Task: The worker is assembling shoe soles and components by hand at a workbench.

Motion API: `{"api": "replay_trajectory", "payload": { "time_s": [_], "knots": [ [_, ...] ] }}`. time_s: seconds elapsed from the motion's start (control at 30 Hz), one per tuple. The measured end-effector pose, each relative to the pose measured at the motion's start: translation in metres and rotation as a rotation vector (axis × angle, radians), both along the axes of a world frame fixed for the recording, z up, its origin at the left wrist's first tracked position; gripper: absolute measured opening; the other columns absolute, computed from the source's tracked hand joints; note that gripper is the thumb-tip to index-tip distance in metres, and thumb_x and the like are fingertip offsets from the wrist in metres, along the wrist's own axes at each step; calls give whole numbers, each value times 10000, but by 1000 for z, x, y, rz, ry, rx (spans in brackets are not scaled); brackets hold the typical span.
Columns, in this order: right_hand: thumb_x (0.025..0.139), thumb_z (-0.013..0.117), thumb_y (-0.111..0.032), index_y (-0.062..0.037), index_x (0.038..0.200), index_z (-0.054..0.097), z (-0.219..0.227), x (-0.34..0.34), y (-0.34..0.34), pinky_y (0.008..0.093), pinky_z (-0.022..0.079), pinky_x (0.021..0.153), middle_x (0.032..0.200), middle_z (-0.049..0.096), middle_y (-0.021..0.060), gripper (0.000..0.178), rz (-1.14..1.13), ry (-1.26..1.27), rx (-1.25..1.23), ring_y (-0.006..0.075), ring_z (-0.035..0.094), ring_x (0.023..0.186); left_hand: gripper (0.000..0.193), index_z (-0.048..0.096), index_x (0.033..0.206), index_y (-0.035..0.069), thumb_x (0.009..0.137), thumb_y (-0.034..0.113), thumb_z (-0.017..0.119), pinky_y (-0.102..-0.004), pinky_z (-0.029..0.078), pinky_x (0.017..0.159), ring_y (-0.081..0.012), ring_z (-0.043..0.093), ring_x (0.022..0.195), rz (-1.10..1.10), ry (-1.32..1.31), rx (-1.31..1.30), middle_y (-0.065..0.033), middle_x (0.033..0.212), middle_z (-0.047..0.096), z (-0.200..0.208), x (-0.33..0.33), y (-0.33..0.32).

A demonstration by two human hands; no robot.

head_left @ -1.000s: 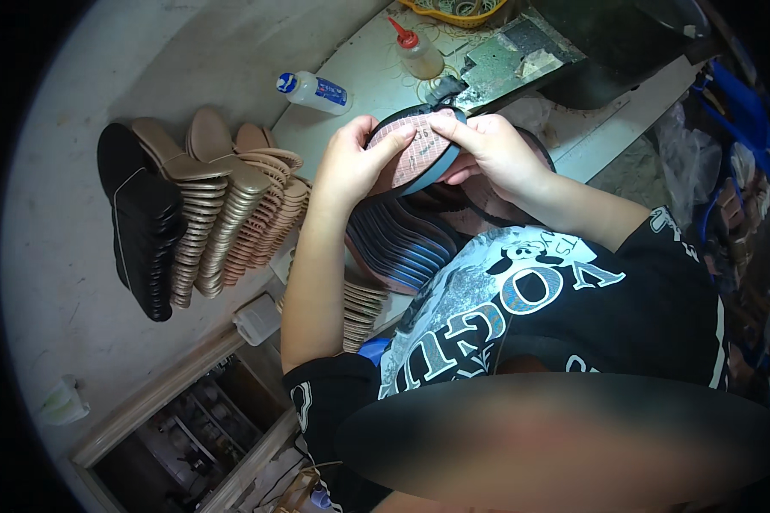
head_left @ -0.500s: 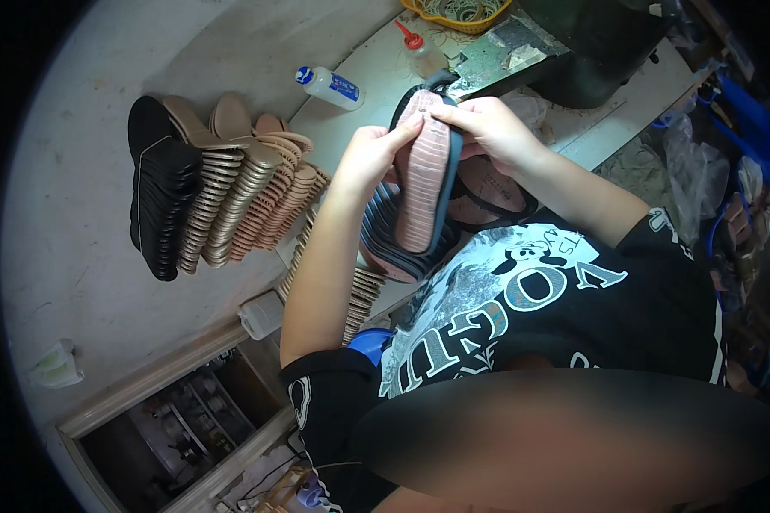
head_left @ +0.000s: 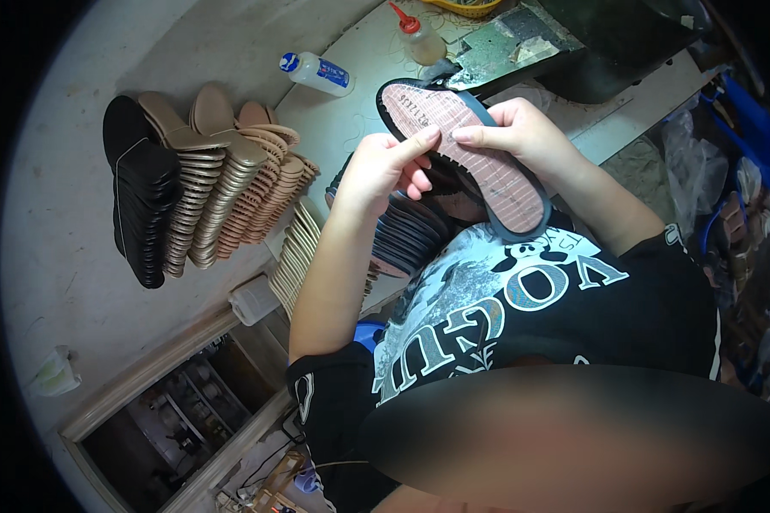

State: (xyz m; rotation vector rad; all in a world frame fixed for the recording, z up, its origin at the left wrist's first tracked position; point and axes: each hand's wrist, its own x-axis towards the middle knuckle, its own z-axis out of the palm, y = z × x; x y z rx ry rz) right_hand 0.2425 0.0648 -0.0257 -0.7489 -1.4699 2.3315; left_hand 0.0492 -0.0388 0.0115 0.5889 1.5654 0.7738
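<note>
Across the work table a pinkish, grid-textured shoe insole [head_left: 479, 154] with a black rim is held slanting, its wider end toward the bottles. My right hand [head_left: 522, 137] grips its right edge, thumb on the pink face and the other fingers hidden behind. My left hand [head_left: 387, 171] pinches the left edge with its thumb on the face; its fingers curl below. Beneath the hands lies a row of dark insoles [head_left: 411, 232], partly covered by the left hand and the held one.
Stacks of black insoles [head_left: 145, 214] and beige insoles [head_left: 201, 184] stand at the left. Beyond my hands are a white bottle [head_left: 318, 73], a red-tipped bottle [head_left: 421, 41], a worn metal plate [head_left: 509, 51] and a yellow basket [head_left: 466, 7]. A plastic bag [head_left: 689, 167] hangs right.
The insole has turned from nearly upright to slanting, its near end swinging right. My right hand has slid down its edge, and the left hand's fingers have come into sight.
</note>
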Motion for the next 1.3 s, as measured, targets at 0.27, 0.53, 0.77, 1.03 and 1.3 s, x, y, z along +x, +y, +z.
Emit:
{"api": "replay_trajectory", "payload": {
  "time_s": [0.27, 0.53, 0.77, 1.03, 1.3],
  "knots": [
    [826, 710, -243, 23, 963, 668, -13, -7, 3, 206, 488, 682, 850, 670, 43, 302, 42, 44, -9, 66, 600, 730, 437, 567, 682, 5, 762, 390, 756, -192, 368, 341, -103, 497, 356, 198, 57, 90, -67, 526, 569, -9, -9, 5],
    [875, 633, -230, 20, 953, 637, -4, 43, -32, 206, 523, 587, 823, 680, 122, 262, 167, -27, -267, 148, 671, 672, 458, 553, 611, 34, 777, 420, 736, -192, 350, 335, -97, 457, 323, 260, 77, 172, -35, 439, 505, -17, -17, 11],
    [897, 595, -249, 25, 936, 632, 10, 10, -42, 193, 504, 561, 766, 675, 125, 280, -91, 50, -319, 128, 658, 624, 518, 554, 588, 54, 768, 515, 707, -194, 354, 345, -87, 436, 329, 211, 221, 75, -14, 423, 477, -14, -44, 29],
    [902, 576, -254, 27, 927, 619, 6, -31, -33, 198, 493, 556, 765, 673, 125, 285, -193, 113, -310, 150, 658, 617, 696, 596, 884, -78, 754, 604, 651, -360, 510, 702, -278, 634, 763, -32, 1162, 296, -222, 809, 626, -16, -91, 60],
    [893, 607, -326, 27, 973, 623, 9, -49, -30, 196, 505, 558, 781, 676, 134, 362, -261, 73, -293, 134, 665, 636, 534, 650, 938, 53, 713, 536, 690, -364, 433, 836, -237, 556, 990, -779, 922, 673, -119, 984, 627, 1, -83, 96]
  ]
}}
